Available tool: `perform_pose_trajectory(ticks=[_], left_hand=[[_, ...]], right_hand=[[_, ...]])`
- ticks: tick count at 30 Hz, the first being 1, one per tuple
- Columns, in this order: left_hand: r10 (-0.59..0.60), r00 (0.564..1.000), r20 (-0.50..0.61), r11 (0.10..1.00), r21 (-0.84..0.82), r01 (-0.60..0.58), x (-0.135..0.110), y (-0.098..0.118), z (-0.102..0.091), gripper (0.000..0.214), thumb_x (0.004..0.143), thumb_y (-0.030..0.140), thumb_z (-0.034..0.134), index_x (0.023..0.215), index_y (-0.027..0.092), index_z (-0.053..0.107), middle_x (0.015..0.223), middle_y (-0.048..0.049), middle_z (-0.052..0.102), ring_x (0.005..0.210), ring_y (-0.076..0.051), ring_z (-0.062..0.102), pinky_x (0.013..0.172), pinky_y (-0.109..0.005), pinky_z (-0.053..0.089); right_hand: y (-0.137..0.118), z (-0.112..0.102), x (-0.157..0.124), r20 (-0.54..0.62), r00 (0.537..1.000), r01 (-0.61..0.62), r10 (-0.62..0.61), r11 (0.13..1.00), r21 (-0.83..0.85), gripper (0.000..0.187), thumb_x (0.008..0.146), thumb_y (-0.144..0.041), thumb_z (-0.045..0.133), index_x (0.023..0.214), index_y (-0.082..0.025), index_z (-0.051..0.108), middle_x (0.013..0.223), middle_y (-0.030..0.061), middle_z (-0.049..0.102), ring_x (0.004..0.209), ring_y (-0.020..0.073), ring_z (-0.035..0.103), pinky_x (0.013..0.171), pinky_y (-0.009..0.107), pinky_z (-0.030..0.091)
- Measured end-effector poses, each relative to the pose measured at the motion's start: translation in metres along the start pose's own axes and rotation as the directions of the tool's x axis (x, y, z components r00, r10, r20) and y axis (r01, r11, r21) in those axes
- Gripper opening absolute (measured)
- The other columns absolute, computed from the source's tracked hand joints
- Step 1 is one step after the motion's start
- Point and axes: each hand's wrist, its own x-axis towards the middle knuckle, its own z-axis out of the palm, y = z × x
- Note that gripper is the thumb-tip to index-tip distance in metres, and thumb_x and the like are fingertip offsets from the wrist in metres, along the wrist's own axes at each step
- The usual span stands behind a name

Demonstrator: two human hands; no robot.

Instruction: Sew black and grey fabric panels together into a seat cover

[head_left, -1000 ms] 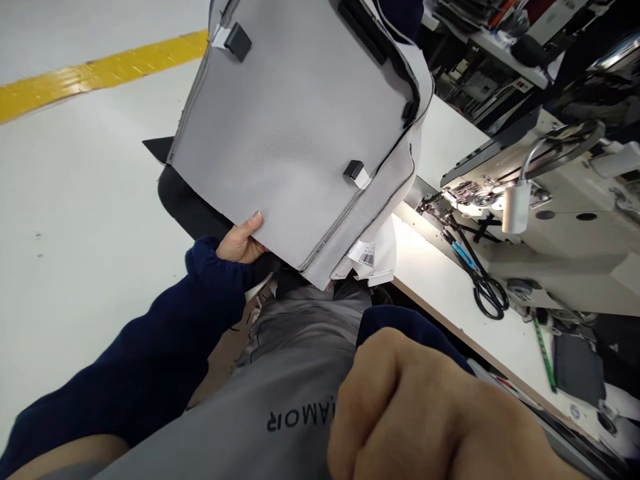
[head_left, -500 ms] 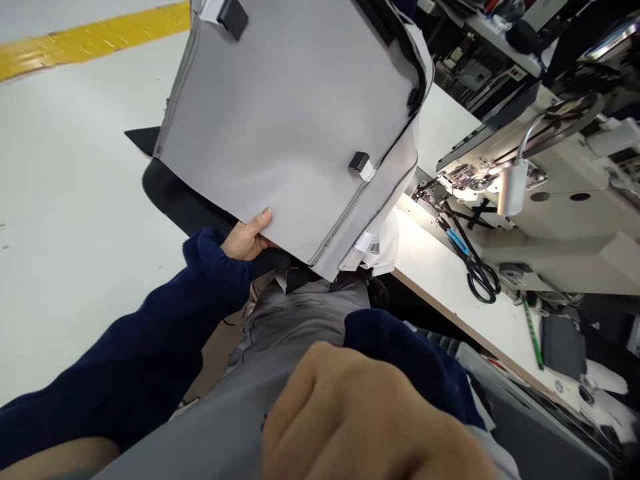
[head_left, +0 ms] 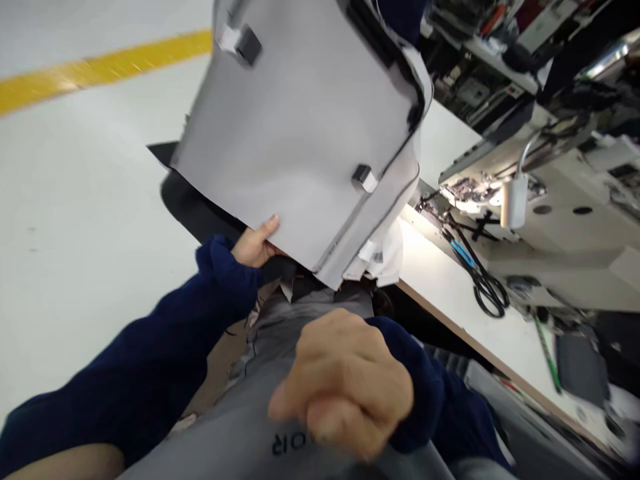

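Observation:
A large light-grey sewn cover (head_left: pixel 295 120) with black edging and small black tabs leans above my lap. My left hand (head_left: pixel 257 243) grips its lower edge, thumb on the grey face and fingers hidden underneath. Black material (head_left: pixel 195 207) sticks out below the cover's left side. My right hand (head_left: pixel 350 383) is curled closed in front of my grey apron (head_left: pixel 250 413), apart from the cover. The inside of that hand is hidden and slightly blurred, so anything held there cannot be made out. White cloth with a label (head_left: pixel 385 257) hangs at the cover's lower right.
A sewing machine (head_left: pixel 555 247) with a lit lamp (head_left: pixel 514 202) stands at the right. Black-handled scissors (head_left: pixel 487 287) and a green stick (head_left: pixel 549 357) lie on its white table (head_left: pixel 430 260). At left, a yellow stripe (head_left: pixel 110 67) crosses the pale surface.
My right hand has moved away from the camera, up toward the cover, and stays closed. My left hand keeps its grip on the cover. The view has shifted slightly.

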Motion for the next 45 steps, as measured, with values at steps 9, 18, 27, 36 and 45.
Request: perform_pose_trajectory(ticks=[9, 18, 27, 36, 45], left_hand=[[-0.092, 0.994, 0.056, 0.984, -0.147, 0.099, 0.006, -0.003, 0.006, 0.039, 0.083, 0.023, 0.064, 0.119, 0.012, 0.055, 0.103, -0.0127, 0.069, 0.094, -0.026, 0.067, 0.088, -0.045, 0.054], [0.164, 0.882, -0.442, 0.894, -0.311, -0.322, 0.057, 0.099, -0.019, 0.022, 0.085, 0.021, 0.058, 0.104, 0.01, 0.061, 0.084, -0.0107, 0.071, 0.084, -0.023, 0.069, 0.082, -0.035, 0.057], [0.783, 0.622, -0.015, 0.621, 0.086, -0.779, -0.024, 0.161, 0.069, 0.038, 0.083, 0.039, 0.064, 0.117, 0.022, 0.06, 0.126, -0.0035, 0.061, 0.127, -0.023, 0.048, 0.108, -0.037, 0.041], [0.778, 0.625, 0.071, 0.309, 0.823, -0.477, -0.006, 0.13, 0.031, 0.048, 0.083, 0.064, 0.051, 0.087, 0.021, 0.072, 0.116, -0.0062, 0.066, 0.122, -0.026, 0.051, 0.118, -0.041, 0.023], [0.359, 0.905, 0.229, 0.453, 0.805, -0.383, 0.088, 0.036, 0.059, 0.04, 0.092, 0.043, 0.038, 0.082, 0.016, 0.067, 0.086, -0.0069, 0.072, 0.084, -0.017, 0.067, 0.088, -0.027, 0.051]], right_hand=[[0.122, 0.038, -0.052, 0.01, 0.965, -0.185, 0.262, 0.705, -0.685, 0.051, 0.091, -0.016, 0.048, 0.14, -0.011, 0.038, 0.145, 0.018, 0.038, 0.135, 0.0332, 0.034, 0.102, 0.055, 0.039], [0.16, 0.043, -0.069, -0.022, 0.979, -0.162, 0.203, 0.706, -0.689, 0.056, 0.092, -0.012, 0.041, 0.146, -0.013, 0.027, 0.153, 0.0174, 0.023, 0.142, 0.0336, 0.02, 0.102, 0.051, 0.044], [0.254, -0.045, 0.08, 0.012, 0.996, -0.048, 0.092, 0.623, -0.781, 0.065, 0.079, 0.004, 0.037, 0.143, -0.008, 0.033, 0.153, 0.0198, 0.02, 0.144, 0.0376, -0.002, 0.11, 0.064, 0.023], [0.152, -0.001, 0.058, 0.089, 0.987, 0.161, -0.134, 0.846, -0.508, 0.038, 0.091, -0.019, 0.04, 0.126, -0.01, 0.053, 0.131, 0.0149, 0.053, 0.127, 0.0268, 0.043, 0.108, 0.045, 0.036], [0.223, 0.05, 0.02, 0.241, 0.932, -0.103, 0.272, 0.833, -0.544, 0.072, 0.085, -0.061, 0.051, 0.143, -0.021, 0.038, 0.147, 0.0176, 0.035, 0.138, 0.0422, 0.025, 0.107, 0.064, 0.023]])
